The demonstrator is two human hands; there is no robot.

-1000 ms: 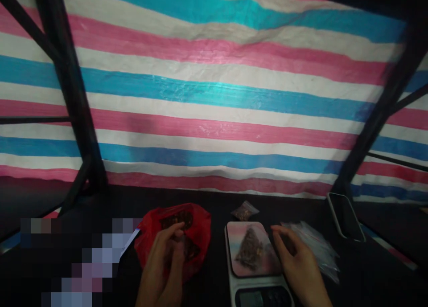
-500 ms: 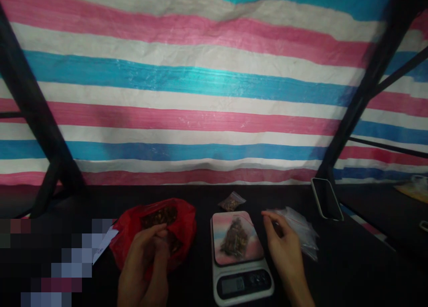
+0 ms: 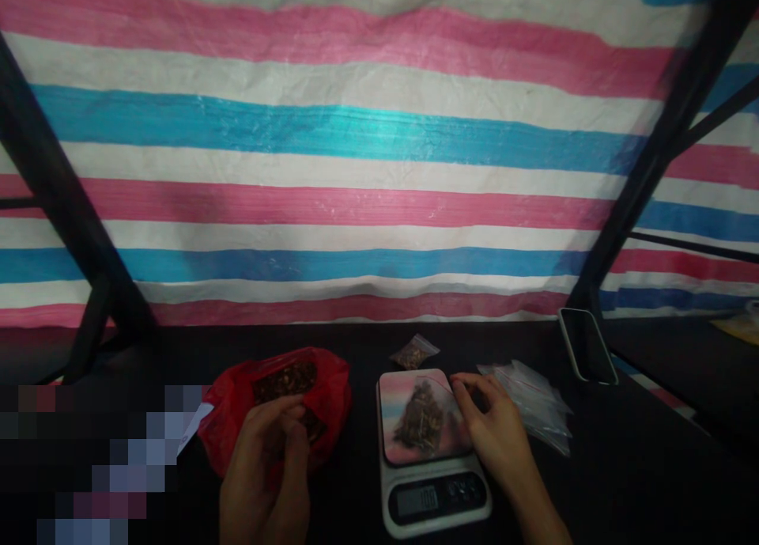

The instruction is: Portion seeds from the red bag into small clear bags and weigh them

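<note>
A clear zip bag (image 3: 422,418) holding dried brown bits lies on the platform of a white kitchen scale (image 3: 387,490), whose lit display shows blurred digits. My right hand (image 3: 495,422) is at the platform's right edge, thumb and forefinger closed on the bag's upper corner. On the left, my left hand (image 3: 266,458) hovers over the near side of an open red plastic bag (image 3: 333,387). Its fingers are loosely curved, the thumb a little apart, and nothing shows between them. Dark brown dried pieces (image 3: 285,379) fill the red bag.
Behind the scale lies a small filled zip bag (image 3: 415,351). Flat clear zip bags (image 3: 537,406) are stacked right of my right hand. A phone (image 3: 587,346) rests farther right. Black posts (image 3: 646,185) and a striped tarp (image 3: 356,205) stand behind the black table (image 3: 349,509).
My right hand has moved left onto the corner of the bag on the scale. The display's digits have changed. My left thumb and fingers have parted slightly. The view has shifted a little.
</note>
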